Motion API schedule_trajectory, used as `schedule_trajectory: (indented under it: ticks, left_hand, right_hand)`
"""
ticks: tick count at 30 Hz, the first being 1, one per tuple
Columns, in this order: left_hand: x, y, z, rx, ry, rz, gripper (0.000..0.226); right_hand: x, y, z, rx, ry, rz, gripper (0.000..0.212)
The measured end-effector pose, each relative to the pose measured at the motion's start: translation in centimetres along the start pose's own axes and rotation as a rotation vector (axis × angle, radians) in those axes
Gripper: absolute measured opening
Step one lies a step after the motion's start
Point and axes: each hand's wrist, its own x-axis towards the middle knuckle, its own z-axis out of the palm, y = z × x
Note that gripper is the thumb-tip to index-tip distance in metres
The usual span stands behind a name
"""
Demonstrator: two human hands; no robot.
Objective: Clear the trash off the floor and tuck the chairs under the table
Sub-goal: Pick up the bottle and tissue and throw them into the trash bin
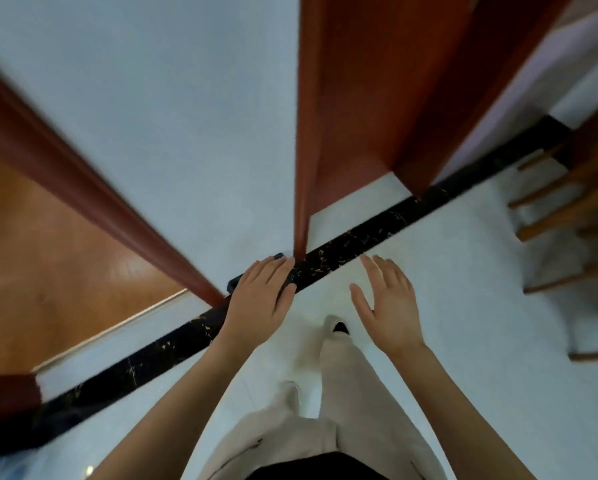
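Head view, looking steeply down. My left hand (259, 299) is held palm down with its fingers extended and together, gripping nothing; it overlaps the black marbled floor strip (353, 242) that runs diagonally from the lower left edge of the floor to the upper right. A small dark object (233, 285) shows past the hand's outer edge and fingertips; I cannot tell what it is, nor whether the hand touches it. My right hand (389, 304) is likewise open, fingers spread and empty, above the white tiled floor (463, 306) on the near side of the strip. Between the hands, lower down, are my beige trousers (346, 393) and one shoe tip (337, 325) on the tile. Two reddish-brown door frame posts (306, 150) rise from the strip, one at centre and one slanting to the left, with a brown wooden floor (48, 254) beyond the left post. The wooden chair (567, 216), the task's object visible here, stands at the right edge of the floor, only its legs and rungs in view, well apart from both hands. No trash can be identified; the picture is blurred.
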Motion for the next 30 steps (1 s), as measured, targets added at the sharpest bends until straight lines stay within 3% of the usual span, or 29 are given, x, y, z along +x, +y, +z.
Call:
schedule_trajectory:
  ticks: [7, 15, 24, 30]
  left_hand:
    - [0.5, 8.2, 2.0, -0.061, -0.158, 0.341, 0.050]
    - [-2.5, 26.5, 8.7, -0.049, -0.349, 0.816, 0.050]
    - [-18.7, 51.6, 23.0, -0.144, -0.610, 1.174, 0.050]
    - [-27.4, 64.0, 29.2, -0.148, -0.746, 1.444, 0.048]
  right_hand:
    - [-12.9, 4.0, -4.9, -0.025, 0.241, 0.399, 0.061]
    - [-30.9, 12.1, -10.5, 0.000, 0.535, 0.774, 0.060]
    - [-59.0, 20.6, -13.8, -0.001, 0.703, 1.251, 0.063]
    - [-70.9, 24.9, -16.5, -0.014, 0.790, 1.476, 0.064]
